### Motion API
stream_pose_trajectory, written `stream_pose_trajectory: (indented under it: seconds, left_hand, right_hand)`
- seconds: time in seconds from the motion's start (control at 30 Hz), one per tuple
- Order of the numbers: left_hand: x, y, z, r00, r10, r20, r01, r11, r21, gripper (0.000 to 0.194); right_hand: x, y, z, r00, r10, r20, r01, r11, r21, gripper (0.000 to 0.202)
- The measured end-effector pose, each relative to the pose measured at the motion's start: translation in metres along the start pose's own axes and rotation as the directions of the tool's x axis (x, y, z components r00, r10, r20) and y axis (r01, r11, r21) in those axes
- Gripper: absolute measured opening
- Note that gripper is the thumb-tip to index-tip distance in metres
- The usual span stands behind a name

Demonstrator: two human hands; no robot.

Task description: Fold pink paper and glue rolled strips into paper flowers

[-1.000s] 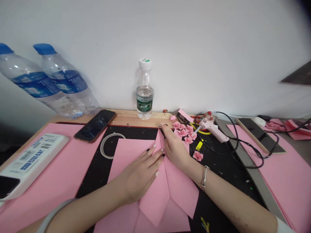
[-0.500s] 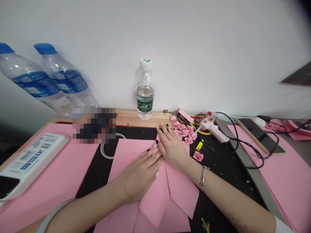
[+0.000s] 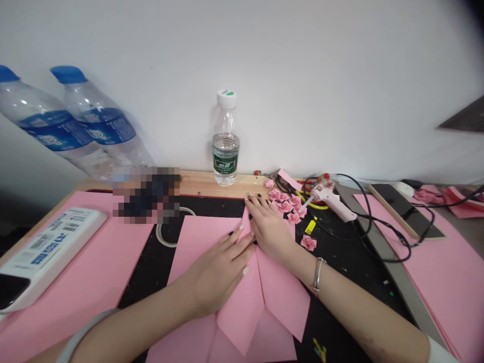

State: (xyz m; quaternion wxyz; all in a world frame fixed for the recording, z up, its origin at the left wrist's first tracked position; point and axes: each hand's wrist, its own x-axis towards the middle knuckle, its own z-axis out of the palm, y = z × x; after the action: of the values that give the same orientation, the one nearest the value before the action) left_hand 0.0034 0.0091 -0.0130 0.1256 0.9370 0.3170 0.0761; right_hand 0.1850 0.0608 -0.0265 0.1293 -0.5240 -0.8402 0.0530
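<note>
A folded sheet of pink paper [image 3: 242,317] lies in front of me, its two lower flaps meeting along a middle crease and ending in points. My left hand [image 3: 217,269] rests flat on it, fingers extended toward the crease. Just beyond, my right hand [image 3: 270,229] presses flat on the upper end of the paper, its fingertips at the far edge. The two hands nearly touch at the crease, and neither grasps anything. More pink paper [image 3: 189,333] shows underneath. Right of my right hand sits a cluster of small pink paper roses [image 3: 285,206].
A pink glue gun [image 3: 333,201] with a black cable lies at the right, near a phone [image 3: 406,209] on pink sheets. A water bottle [image 3: 226,161] stands by the wall. Two large bottles [image 3: 108,126] lean at left, behind a white device [image 3: 56,252]. A tape roll [image 3: 162,237] lies on the black mat.
My right thumb has drawn in slightly toward the hand at the crease. My left hand and the paper stay practically in place.
</note>
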Motion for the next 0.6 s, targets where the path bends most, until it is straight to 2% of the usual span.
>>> stream_pose_trajectory:
  seconds: [0.1, 0.2, 0.37, 0.6]
  left_hand:
    - [-0.0003, 0.0002, -0.0009, 1.0, -0.003, 0.013, 0.003, 1.0, 0.014, 0.045]
    - [-0.0004, 0.0007, -0.0014, 1.0, -0.004, 0.004, 0.004, 1.0, 0.017, 0.044]
    - [0.0005, 0.002, -0.0018, 1.0, -0.006, -0.011, 0.007, 0.999, 0.032, 0.044]
    - [0.0003, 0.0023, -0.0012, 1.0, -0.009, -0.015, 0.01, 0.998, 0.063, 0.043]
  right_hand:
    - [0.0008, 0.0072, 0.006, 1.0, -0.011, -0.004, 0.011, 0.999, 0.036, 0.067]
    - [0.0014, 0.0106, 0.0096, 1.0, -0.018, -0.018, 0.019, 0.998, 0.065, 0.07]
    - [0.0015, 0.0098, 0.0079, 0.996, -0.073, -0.044, 0.078, 0.99, 0.115, 0.068]
    - [0.0029, 0.0065, 0.0043, 0.992, -0.122, -0.032, 0.125, 0.986, 0.111, 0.053]
